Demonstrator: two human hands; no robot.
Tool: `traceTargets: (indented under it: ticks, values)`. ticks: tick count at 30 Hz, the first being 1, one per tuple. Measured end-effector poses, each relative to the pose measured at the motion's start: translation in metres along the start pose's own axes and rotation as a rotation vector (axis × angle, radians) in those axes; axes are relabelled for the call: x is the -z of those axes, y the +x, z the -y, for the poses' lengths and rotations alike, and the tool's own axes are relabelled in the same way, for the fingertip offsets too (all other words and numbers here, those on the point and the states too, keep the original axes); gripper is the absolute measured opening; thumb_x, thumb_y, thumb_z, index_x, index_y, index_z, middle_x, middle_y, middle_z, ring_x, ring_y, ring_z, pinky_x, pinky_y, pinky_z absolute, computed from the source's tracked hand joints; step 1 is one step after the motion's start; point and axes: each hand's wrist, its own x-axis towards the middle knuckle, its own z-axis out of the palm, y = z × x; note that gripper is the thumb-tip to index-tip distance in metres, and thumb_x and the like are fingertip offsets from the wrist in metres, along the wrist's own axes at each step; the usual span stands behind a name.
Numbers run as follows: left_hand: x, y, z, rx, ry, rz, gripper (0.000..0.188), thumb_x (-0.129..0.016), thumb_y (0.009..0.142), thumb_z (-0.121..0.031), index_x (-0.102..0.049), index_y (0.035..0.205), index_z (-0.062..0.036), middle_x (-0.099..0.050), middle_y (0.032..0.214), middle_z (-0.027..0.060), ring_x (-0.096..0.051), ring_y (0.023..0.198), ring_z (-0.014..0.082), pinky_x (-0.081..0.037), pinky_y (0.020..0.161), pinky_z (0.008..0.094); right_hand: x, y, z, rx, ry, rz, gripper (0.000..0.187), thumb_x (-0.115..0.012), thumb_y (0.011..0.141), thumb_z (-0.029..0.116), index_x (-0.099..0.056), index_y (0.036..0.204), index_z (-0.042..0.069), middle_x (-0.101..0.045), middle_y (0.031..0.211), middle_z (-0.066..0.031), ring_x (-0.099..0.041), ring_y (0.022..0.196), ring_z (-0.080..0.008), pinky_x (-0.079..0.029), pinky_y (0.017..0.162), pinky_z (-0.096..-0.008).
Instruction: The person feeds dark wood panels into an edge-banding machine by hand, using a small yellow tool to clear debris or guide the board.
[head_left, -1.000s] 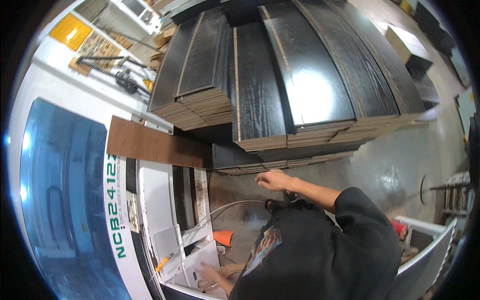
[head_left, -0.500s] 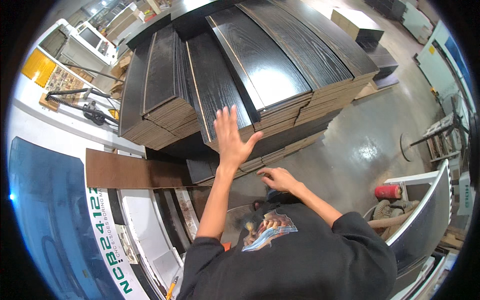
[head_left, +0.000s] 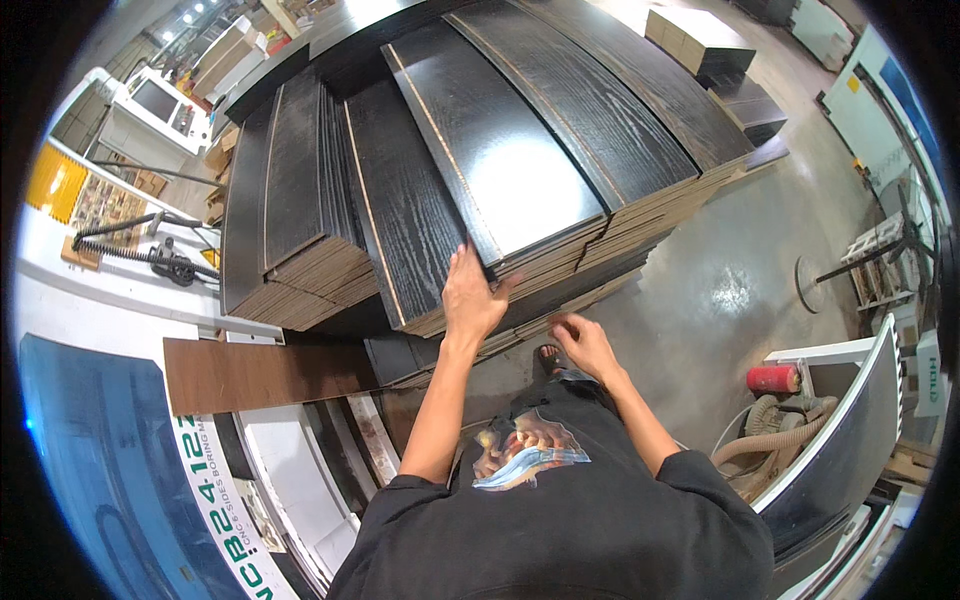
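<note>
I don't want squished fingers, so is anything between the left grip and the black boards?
Nothing visible stands in the way: the left grip is right at the front edge of the black boards. The right grip is off to the right, not between them.

Board stacks (head_left: 400,170) ahead, a machine (head_left: 215,480) on the left

I see the person (head_left: 570,530) standing right before the stacks, left hand (head_left: 475,300) over their near edge, right hand (head_left: 588,345) to its right, just in front of that edge. A loose board (head_left: 265,375) runs from the machine toward the stacks. On the person's right, a hose (head_left: 780,437) lies left of a curved panel (head_left: 845,450), a cylinder (head_left: 773,379) just beyond it. A console (head_left: 155,105) stands far left; another pile (head_left: 705,45) sits beyond the stacks, right.
</note>
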Motion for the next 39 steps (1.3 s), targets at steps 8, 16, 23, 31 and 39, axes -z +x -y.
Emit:
traceTargets:
  ticks: [8, 16, 23, 31, 39]
  values:
    - [0.016, -0.013, 0.022, 0.067, 0.081, -0.04, 0.057, -0.083, 0.083, -0.046, -0.071, 0.115, -0.0007, -0.053, 0.143, 0.0352, -0.047, 0.138, 0.0491, -0.036, 0.118, 0.0523, 0.065, 0.051, 0.076, 0.289, 0.168, -0.493, 0.018, -0.063, 0.1, 0.011, -0.073, 0.111, 0.0, -0.075, 0.096, -0.0116, -0.072, 0.083, -0.0187, -0.056, 0.074, -0.031]
    - [0.02, -0.029, 0.042, 0.19, 0.038, -0.009, 0.048, -0.087, 0.08, -0.033, -0.072, 0.112, -0.001, -0.04, 0.157, 0.032, -0.032, 0.149, 0.0459, -0.022, 0.126, 0.0534, 0.067, 0.072, 0.125, 0.258, 0.286, -0.249, 0.059, -0.055, 0.107, 0.037, -0.049, 0.149, -0.003, -0.061, 0.14, -0.0236, -0.061, 0.127, -0.0334, -0.045, 0.109, -0.0379]
    - [0.062, -0.015, 0.017, 0.454, -1.172, 0.136, 0.089, -0.065, 0.09, -0.015, -0.019, 0.163, 0.0015, -0.019, 0.17, 0.0218, -0.016, 0.158, 0.0377, -0.019, 0.128, 0.0486, 0.076, 0.118, 0.117, 0.063, 0.424, 0.08, 0.076, -0.048, 0.108, 0.05, -0.036, 0.155, -0.009, -0.04, 0.16, -0.0277, -0.038, 0.15, -0.0354, -0.028, 0.123, -0.0411]
    - [0.027, 0.019, 0.011, 0.765, -1.323, 0.159, 0.095, -0.056, 0.104, -0.049, 0.0, 0.166, -0.0039, -0.023, 0.167, 0.0182, -0.022, 0.153, 0.0287, -0.015, 0.125, 0.0421, 0.076, 0.132, 0.12, 0.073, 0.167, 0.039, 0.075, -0.058, 0.102, 0.046, -0.041, 0.153, -0.006, -0.054, 0.148, -0.029, -0.05, 0.142, -0.0366, -0.036, 0.118, -0.0394]
    - [0.034, 0.0, 0.007, 0.665, -1.42, 0.119, 0.096, -0.059, 0.105, -0.037, 0.006, 0.165, -0.0023, -0.039, 0.158, 0.0157, -0.041, 0.142, 0.0241, -0.03, 0.119, 0.035, 0.067, 0.114, 0.109, 0.083, 0.099, -0.023, 0.07, -0.054, 0.102, 0.048, -0.049, 0.15, -0.003, -0.058, 0.144, -0.0278, -0.054, 0.137, -0.0396, -0.038, 0.115, -0.0423]
